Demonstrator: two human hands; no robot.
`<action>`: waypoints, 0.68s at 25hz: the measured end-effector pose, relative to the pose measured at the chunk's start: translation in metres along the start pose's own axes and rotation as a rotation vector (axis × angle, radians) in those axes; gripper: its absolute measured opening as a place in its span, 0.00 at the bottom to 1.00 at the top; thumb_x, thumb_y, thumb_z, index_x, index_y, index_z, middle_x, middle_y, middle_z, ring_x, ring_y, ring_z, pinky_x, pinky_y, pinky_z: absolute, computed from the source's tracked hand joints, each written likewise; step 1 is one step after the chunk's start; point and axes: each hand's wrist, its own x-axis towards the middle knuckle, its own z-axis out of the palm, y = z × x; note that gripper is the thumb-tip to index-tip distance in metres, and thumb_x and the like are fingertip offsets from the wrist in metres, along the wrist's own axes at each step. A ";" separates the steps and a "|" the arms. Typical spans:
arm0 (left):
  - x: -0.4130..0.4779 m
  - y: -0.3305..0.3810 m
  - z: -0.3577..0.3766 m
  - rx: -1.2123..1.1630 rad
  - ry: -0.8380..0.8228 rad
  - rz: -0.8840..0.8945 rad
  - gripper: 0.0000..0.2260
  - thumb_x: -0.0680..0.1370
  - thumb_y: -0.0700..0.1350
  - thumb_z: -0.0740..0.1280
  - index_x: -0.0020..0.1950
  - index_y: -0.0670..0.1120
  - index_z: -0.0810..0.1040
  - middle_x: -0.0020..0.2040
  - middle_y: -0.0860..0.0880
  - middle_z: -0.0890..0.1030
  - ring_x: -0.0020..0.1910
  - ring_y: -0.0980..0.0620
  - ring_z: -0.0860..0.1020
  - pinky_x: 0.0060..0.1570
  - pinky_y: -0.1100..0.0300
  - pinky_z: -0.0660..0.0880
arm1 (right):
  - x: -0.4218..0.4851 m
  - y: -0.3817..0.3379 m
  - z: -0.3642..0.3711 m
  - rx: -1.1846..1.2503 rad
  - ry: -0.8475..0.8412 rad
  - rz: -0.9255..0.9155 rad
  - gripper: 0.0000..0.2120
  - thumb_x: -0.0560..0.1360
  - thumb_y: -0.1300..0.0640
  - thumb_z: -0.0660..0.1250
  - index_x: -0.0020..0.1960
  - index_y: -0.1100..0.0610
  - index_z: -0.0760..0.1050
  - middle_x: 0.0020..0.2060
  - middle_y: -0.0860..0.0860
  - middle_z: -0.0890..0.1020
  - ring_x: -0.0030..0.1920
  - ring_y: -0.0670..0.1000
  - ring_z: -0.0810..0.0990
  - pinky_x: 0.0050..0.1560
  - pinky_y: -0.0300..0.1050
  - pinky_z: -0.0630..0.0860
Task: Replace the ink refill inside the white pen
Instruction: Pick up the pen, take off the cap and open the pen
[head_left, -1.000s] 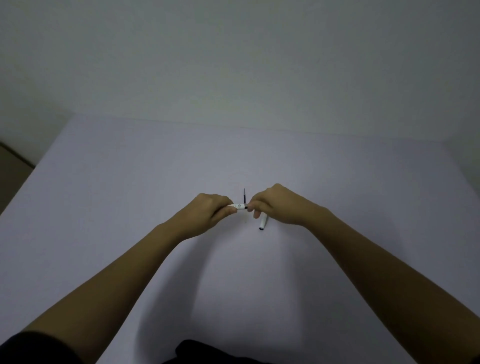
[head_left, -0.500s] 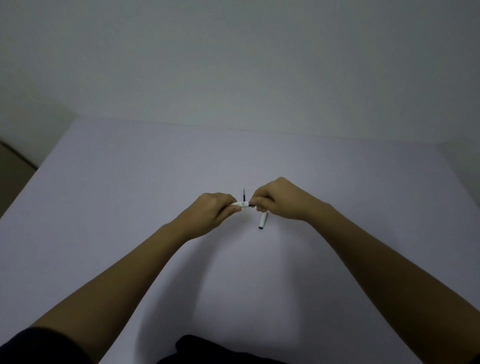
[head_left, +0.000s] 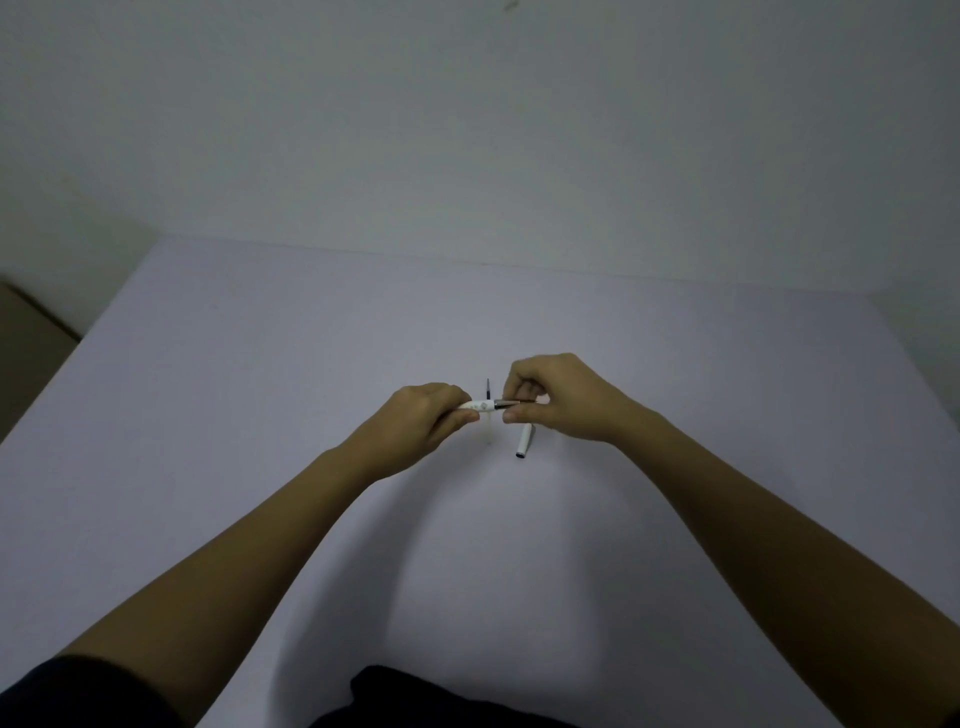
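My left hand (head_left: 421, 418) grips the white pen barrel (head_left: 480, 405), which points to the right. My right hand (head_left: 558, 397) pinches a thin dark ink refill (head_left: 508, 401) that sticks partly out of the barrel's open end. A second dark refill (head_left: 488, 387) lies on the table just behind the barrel, pointing away from me. Below my right hand a white pen cap (head_left: 524, 440) lies on the table, its far end hidden by my fingers.
The pale table (head_left: 260, 389) ends at a far edge against a plain wall. Its left edge drops to a brownish floor (head_left: 26, 338). My dark clothing shows at the bottom of the view.
My right hand has moved a little to the right, and a stretch of dark refill now shows between the barrel and my fingers. The left hand has stayed in place.
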 end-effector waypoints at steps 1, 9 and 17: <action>0.000 0.001 0.000 0.004 0.009 0.002 0.11 0.78 0.48 0.61 0.51 0.41 0.77 0.39 0.47 0.78 0.35 0.53 0.70 0.37 0.64 0.63 | -0.001 -0.002 0.000 -0.001 0.023 -0.017 0.08 0.69 0.49 0.72 0.43 0.51 0.76 0.35 0.41 0.76 0.38 0.40 0.75 0.38 0.31 0.69; -0.001 0.001 -0.002 0.007 0.014 0.006 0.11 0.78 0.48 0.62 0.51 0.41 0.76 0.38 0.49 0.76 0.35 0.52 0.70 0.37 0.62 0.64 | -0.001 -0.001 0.002 0.024 0.004 0.040 0.06 0.74 0.50 0.66 0.41 0.50 0.77 0.34 0.41 0.78 0.37 0.39 0.76 0.40 0.35 0.71; -0.002 0.002 -0.002 0.016 0.030 -0.003 0.11 0.78 0.48 0.61 0.49 0.40 0.77 0.38 0.44 0.78 0.34 0.50 0.70 0.35 0.61 0.64 | 0.002 -0.003 -0.002 0.006 -0.044 0.154 0.15 0.79 0.48 0.57 0.39 0.50 0.76 0.30 0.42 0.76 0.32 0.40 0.74 0.35 0.32 0.66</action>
